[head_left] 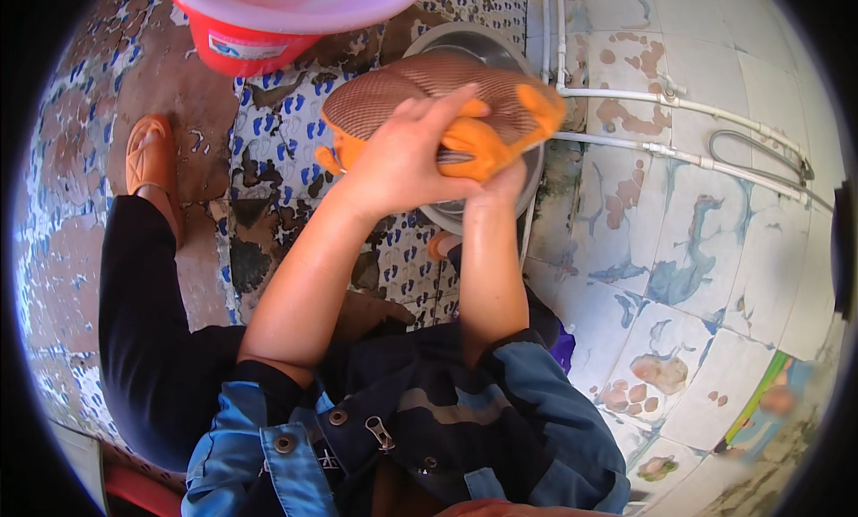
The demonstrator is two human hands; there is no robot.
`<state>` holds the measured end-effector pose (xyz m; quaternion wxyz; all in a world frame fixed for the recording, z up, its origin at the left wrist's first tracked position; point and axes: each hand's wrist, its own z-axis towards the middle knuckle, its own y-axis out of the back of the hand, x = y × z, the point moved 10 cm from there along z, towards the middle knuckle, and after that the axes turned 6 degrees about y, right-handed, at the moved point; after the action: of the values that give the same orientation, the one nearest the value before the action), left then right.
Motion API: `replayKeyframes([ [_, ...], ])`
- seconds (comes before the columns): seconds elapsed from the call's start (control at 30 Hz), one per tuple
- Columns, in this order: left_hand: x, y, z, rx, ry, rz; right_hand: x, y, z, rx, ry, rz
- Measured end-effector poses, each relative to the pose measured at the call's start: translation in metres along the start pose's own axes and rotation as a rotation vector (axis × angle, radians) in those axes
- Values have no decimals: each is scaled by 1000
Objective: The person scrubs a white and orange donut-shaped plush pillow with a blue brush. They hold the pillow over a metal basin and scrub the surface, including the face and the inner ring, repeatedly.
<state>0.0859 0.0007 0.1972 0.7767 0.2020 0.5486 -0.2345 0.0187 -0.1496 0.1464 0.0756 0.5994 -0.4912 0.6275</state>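
Note:
Between my hands is a brown mesh item (pixel 420 79) with orange edging and orange straps or folds; its exact kind is unclear. My left hand (pixel 402 146) presses over its near side, with the fingers closed around a bunched orange part. My right hand (pixel 503 184) is under the right end, and its fingers are mostly hidden by the mesh and the orange folds. The mesh item is held above a round grey metal basin (pixel 534 173), covering most of it. The right end of the item looks slightly smeared by motion.
A red bucket (pixel 255 67) with a wide pink rim stands beyond my left hand. White pipes (pixel 626 146) and a grey hose (pixel 760 165) run along the tiled wall on the right. My orange sandal (pixel 149 152) rests on the worn, footprint-patterned floor at left.

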Motion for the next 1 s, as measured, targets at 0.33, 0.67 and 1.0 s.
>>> replayKeyframes([
  [0.33,-15,35,3,-233,245,-3,5,-7,1,-166,55,116],
  [0.67,39,4,-3,-17,567,120,18,31,7,-236,200,-356],
  [1.0,88,23,-10,-97,525,-227,42,-101,-88,636,861,-1896],
])
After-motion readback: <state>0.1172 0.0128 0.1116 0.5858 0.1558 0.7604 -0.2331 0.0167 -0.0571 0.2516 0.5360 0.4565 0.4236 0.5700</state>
